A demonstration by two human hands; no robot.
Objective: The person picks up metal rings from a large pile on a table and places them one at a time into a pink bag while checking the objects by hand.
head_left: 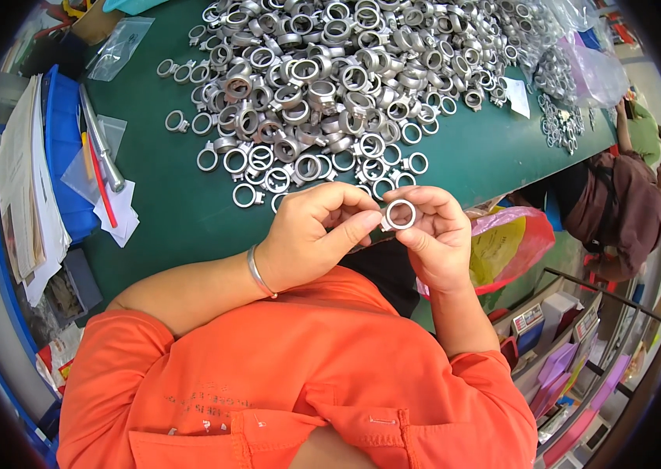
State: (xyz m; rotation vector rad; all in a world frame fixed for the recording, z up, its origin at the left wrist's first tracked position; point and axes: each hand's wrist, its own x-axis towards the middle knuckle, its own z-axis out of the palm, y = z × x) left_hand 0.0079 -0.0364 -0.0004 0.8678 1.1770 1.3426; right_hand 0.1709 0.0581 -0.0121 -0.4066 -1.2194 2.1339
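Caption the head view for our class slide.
Right hand holds a metal ring, left hand at its edge, near heaped rings on a green table.

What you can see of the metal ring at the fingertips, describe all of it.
The metal ring is round and silver-grey, its face pale, with an open centre and a small lug at its lower left. It looks like bare metal. It is held up with its opening facing the camera, between the thumb and fingers of the right hand. The left hand's fingertips meet its left side; firm contact is unclear.

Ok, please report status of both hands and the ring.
Right hand pinching metal ring. Left hand close beside it, contact unclear. Nothing visibly in the way.
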